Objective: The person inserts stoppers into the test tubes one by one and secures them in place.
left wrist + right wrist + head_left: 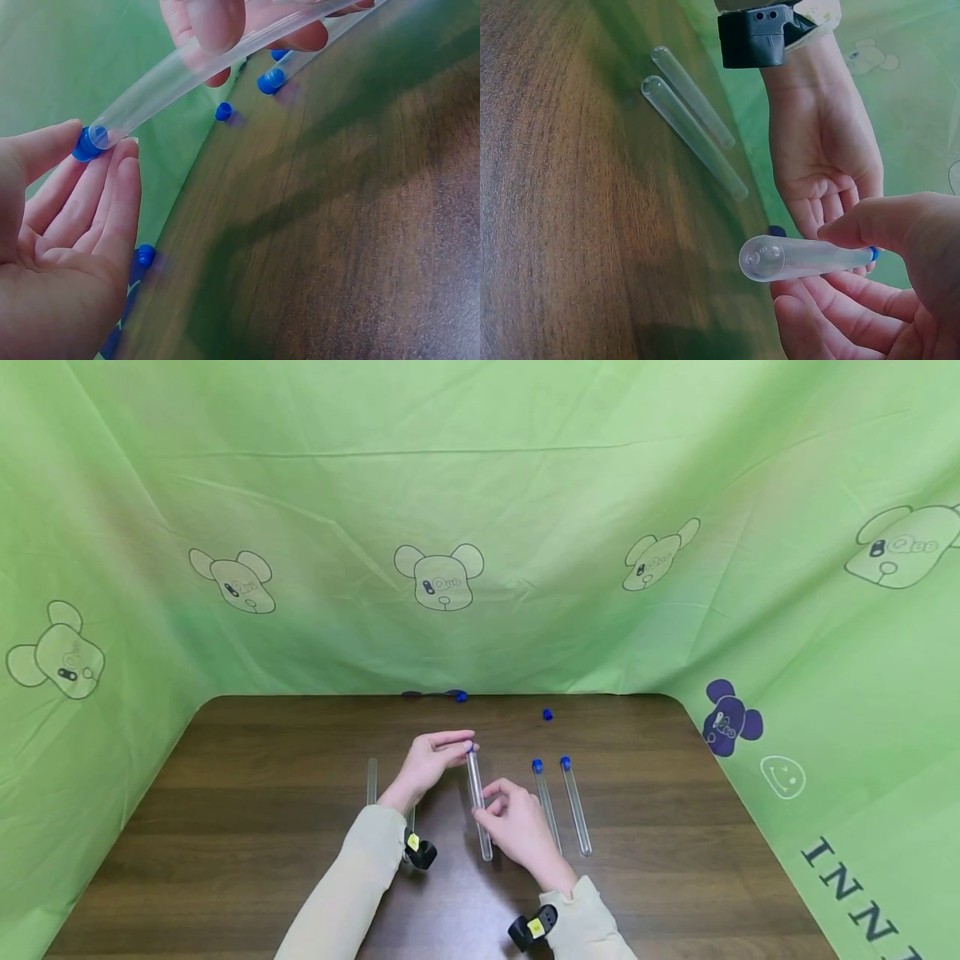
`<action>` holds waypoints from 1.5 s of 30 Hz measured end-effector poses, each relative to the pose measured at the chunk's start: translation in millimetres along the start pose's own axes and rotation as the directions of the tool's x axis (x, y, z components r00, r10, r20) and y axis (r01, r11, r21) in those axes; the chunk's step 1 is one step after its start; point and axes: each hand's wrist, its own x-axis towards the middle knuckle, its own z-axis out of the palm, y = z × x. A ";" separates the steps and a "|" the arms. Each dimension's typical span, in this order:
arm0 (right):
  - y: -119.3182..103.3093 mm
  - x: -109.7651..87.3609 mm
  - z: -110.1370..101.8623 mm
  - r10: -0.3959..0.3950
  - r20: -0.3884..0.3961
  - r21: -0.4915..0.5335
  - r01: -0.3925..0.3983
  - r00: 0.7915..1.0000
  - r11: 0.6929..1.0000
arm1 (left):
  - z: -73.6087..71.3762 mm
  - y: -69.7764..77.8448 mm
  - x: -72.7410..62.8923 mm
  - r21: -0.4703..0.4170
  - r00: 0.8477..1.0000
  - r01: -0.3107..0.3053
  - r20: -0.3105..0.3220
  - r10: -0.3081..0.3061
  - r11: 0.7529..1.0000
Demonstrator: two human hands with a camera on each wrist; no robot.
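A clear test tube (475, 778) slants between the two hands above the table. Its blue cap (88, 145) sits at the mouth, and the left hand (424, 767) pinches that cap between thumb and fingertips. Farther down the tube, the right hand (519, 827) grips the body with thumb and fingers. In the right wrist view the tube's rounded end points toward the camera. Two test tubes with blue caps, one inner (547, 806) and one outer (576, 808), lie to the right of the right hand.
Two uncapped tubes, one nearer (694, 136) and one farther (694, 97), lie left, partly hidden by the left arm in the head view. Loose blue caps, one right (547, 715) and one at the back edge (461, 697), rest on the brown table (247, 827). Green cloth (442, 652) surrounds it.
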 end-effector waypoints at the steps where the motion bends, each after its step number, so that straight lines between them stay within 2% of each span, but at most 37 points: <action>1: -0.1 0.2 0.0 -0.001 -0.001 -0.001 0.001 1.000 1.000 | -0.1 -0.2 0.1 0.001 1.000 0.002 0.002 -0.002 1.000; 7: -0.1 0.9 0.6 -0.009 -0.008 -0.002 0.009 1.000 1.000 | -0.6 -1.3 -0.3 0.019 1.000 0.002 0.020 -0.002 1.000; 12: 0.4 -0.1 1.5 -0.011 -0.006 -0.001 0.011 1.000 1.000 | -1.1 -2.5 -2.4 0.037 0.999 -0.023 0.033 0.022 0.999; 15: 0.5 -0.8 1.8 -0.013 -0.003 -0.002 0.013 1.000 1.000 | -1.0 -4.1 -3.2 0.109 0.999 -0.039 0.011 0.038 0.993; 19: 1.2 -0.9 2.8 -0.010 0.001 -0.001 0.010 1.000 1.000 | -0.5 -6.1 -3.8 0.238 0.998 -0.043 -0.029 0.051 0.970; 22: 1.3 -1.0 3.6 -0.003 0.006 0.006 0.003 1.000 1.000 | 0.8 -7.7 -4.0 0.282 0.997 -0.044 -0.050 0.060 0.958; 26: 1.3 -1.1 4.3 0.005 0.014 0.019 -0.005 1.000 1.000 | 3.0 -9.1 -5.4 0.299 0.995 -0.060 -0.056 0.080 0.952; 34: 2.0 0.5 5.7 -0.002 -0.009 -0.006 0.002 1.000 1.000 | 6.8 -10.3 -7.1 0.260 0.996 -0.092 0.017 0.090 0.961; 39: 3.1 1.6 6.7 -0.001 -0.015 0.002 0.001 1.000 1.000 | 7.2 -11.2 -7.1 0.282 0.996 -0.084 0.002 0.087 0.956; 45: 4.5 4.1 7.3 0.003 -0.025 0.064 -0.002 1.000 0.998 | 7.5 -9.7 -6.8 0.317 0.996 -0.073 -0.032 0.088 0.946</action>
